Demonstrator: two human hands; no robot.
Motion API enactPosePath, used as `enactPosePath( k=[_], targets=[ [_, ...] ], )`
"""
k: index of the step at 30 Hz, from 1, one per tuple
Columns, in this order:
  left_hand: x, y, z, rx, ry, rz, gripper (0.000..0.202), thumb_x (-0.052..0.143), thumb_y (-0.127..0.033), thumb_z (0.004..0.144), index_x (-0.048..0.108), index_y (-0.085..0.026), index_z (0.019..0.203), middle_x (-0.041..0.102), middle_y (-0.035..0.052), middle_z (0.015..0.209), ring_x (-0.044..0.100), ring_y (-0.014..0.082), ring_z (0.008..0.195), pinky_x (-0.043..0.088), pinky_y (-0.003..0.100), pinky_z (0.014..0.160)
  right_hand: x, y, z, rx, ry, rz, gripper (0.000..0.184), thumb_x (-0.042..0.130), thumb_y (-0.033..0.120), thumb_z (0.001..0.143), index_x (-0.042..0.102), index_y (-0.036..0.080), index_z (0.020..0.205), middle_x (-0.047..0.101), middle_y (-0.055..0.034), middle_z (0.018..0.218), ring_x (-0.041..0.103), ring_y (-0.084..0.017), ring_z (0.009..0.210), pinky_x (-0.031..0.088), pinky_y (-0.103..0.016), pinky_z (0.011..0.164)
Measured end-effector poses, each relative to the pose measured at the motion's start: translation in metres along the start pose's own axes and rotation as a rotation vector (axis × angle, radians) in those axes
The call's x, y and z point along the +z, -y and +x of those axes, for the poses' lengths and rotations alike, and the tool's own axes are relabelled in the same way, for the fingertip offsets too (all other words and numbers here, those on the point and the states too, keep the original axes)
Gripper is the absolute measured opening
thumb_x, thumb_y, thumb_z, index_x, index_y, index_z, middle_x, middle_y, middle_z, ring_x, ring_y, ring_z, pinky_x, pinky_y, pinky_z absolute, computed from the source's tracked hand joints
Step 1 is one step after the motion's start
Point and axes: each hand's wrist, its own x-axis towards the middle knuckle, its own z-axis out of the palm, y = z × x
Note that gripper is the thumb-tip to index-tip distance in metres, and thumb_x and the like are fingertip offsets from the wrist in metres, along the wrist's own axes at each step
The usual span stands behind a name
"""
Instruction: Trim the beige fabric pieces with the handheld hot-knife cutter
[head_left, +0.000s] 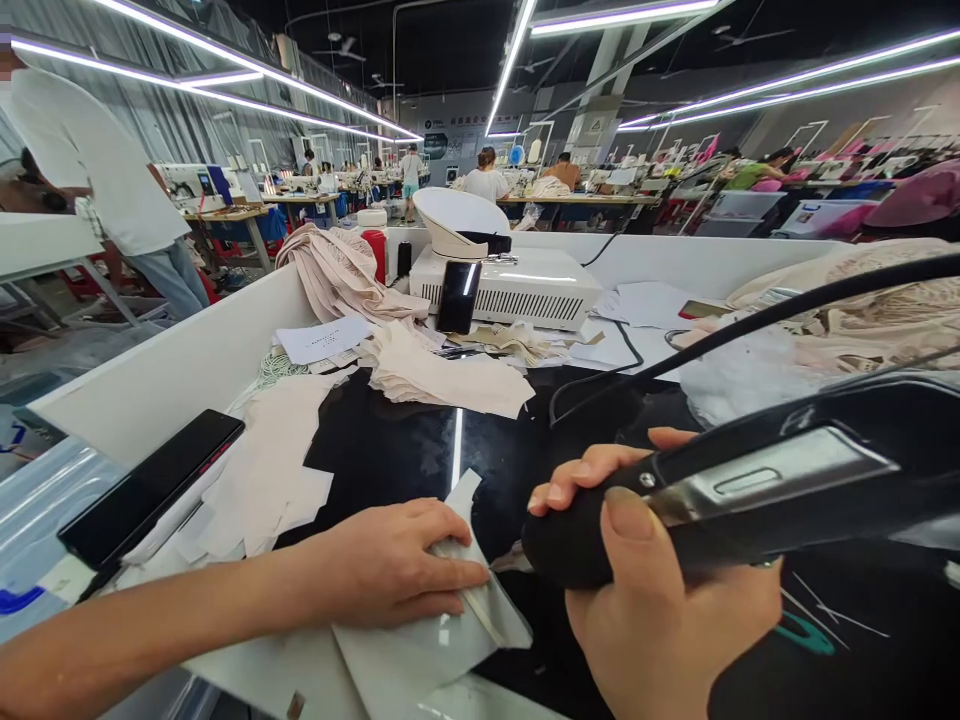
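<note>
While the right grip (667, 610) is wrapped around the black handheld tool (757, 485), the left grip (412, 560), extended and unclenched, presses the translucent sheet (424, 655) beneath it onto the table (409, 450). Securing the sheet appears in hand; next likely calls for steady pressure.

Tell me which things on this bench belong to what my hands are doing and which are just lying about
In the job:
- black tool, in your right hand
- translucent sheet, under your left hand
- fabric stack, probably

Lying about, it seems:
- propped phone
- black device
- printed paper
</note>
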Motion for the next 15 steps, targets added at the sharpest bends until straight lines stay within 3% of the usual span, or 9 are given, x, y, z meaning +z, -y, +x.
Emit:
enactPosePath(
  k=[7, 15],
  targets=[
    [0.0036, -0.0004, -0.0006, -0.015, 0.002, -0.014, 0.034, 0.066, -0.041, 0.119, 0.078, -0.020, 0.144, 0.072, 0.0182, 0.138, 0.075, 0.0281, 0.123, 0.065, 0.037, 0.111, 0.0033, -0.0025, 0.0009, 0.063, -0.030, -0.031, 0.049, 0.102, 0.041, 0.080, 0.070, 0.027, 0.113, 0.072, 0.0055, 0.077, 0.066, -0.018, 0.062, 0.062, -0.033, 0.056],
    [0.0061, -0.0045, 0.0010, -0.023, -0.034, -0.043, 0.033, 0.065, -0.042, 0.120, 0.080, -0.020, 0.139, 0.072, 0.0179, 0.138, 0.075, 0.0282, 0.123, 0.065, 0.037, 0.111, 0.0064, -0.0045, 0.0061, 0.033, -0.028, -0.002, 0.050, 0.102, 0.040, 0.077, 0.068, 0.027, 0.112, 0.071, 0.0071, 0.074, 0.064, -0.017, 0.057, 0.061, -0.033, 0.053]
  ],
)
